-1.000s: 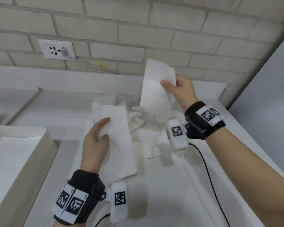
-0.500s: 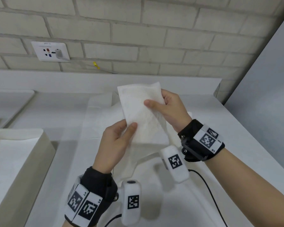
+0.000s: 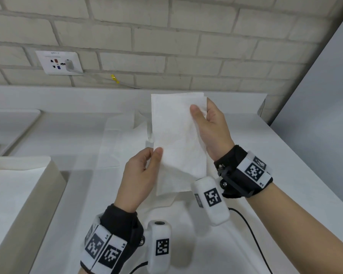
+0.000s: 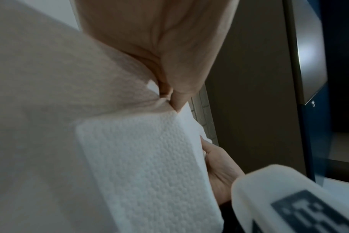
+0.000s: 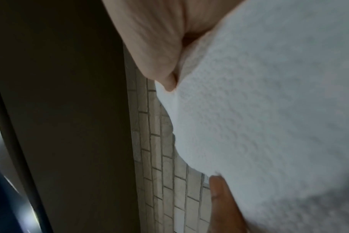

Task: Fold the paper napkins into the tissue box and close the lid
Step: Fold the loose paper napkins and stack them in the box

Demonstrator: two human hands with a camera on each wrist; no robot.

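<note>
I hold one white paper napkin [image 3: 176,139] upright in the air above the counter, folded into a tall rectangle. My left hand [image 3: 147,165] pinches its lower left edge between thumb and fingers. My right hand [image 3: 208,123] grips its upper right edge, thumb on the front. In the left wrist view the embossed napkin [image 4: 145,165] fills the middle below my left hand's fingers [image 4: 175,78]. In the right wrist view the napkin [image 5: 269,110] covers the right side. The open tissue box [image 3: 18,194] stands at the left, white sheets inside. More napkins [image 3: 119,143] lie behind on the counter.
A white counter [image 3: 265,155] runs to a brick wall with a power socket [image 3: 57,62] and a cable with a yellow tag [image 3: 115,79]. A grey panel [image 3: 325,95] rises at the right. A black cable [image 3: 251,232] trails from my right wrist.
My left hand left the napkin lying on the counter and came up to the sheet in my right hand. Both hands now hold that one sheet, flattened into a rectangle and drawn closer.
</note>
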